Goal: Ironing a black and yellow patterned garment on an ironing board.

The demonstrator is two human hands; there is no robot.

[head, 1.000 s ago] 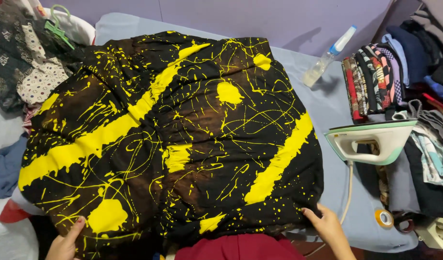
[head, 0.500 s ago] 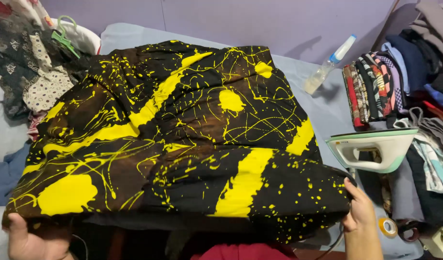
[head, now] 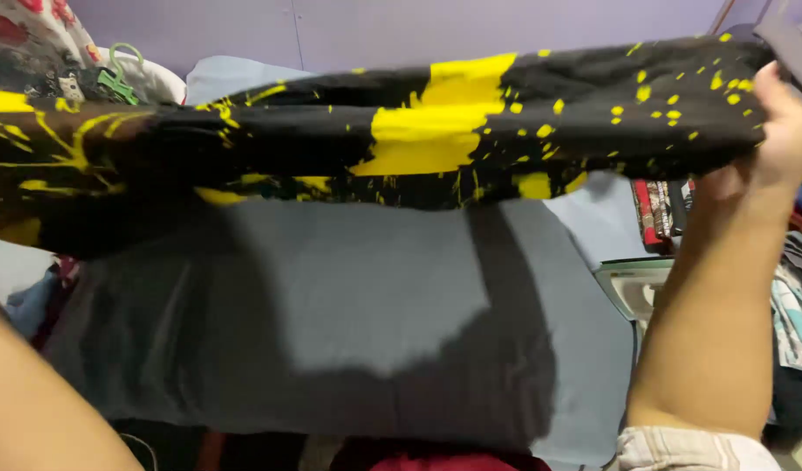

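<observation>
One black cloth (head: 401, 131) with yellow splashes hangs in the air, lifted clear of the grey board (head: 348, 305) below it. Its long axis runs side to side across the view, the right end a little higher than the left, and one broad yellow band crosses it near the middle. The cloth casts a dark shadow on the board.

The right hand (head: 780, 131) is raised at the cloth's right end, fingers closed around its edge. Of the left arm only the forearm (head: 43, 392) shows at the lower left; the hand itself is out of view, so its fingers cannot be told, though the left end of the cloth is held up at that side.

One iron (head: 632, 283) stands at the board's right edge, partly behind the right arm. One stack of folded clothes (head: 658, 209) lies beyond it. One green hanger (head: 113, 78) sits at the upper left, among patterned clothes.
</observation>
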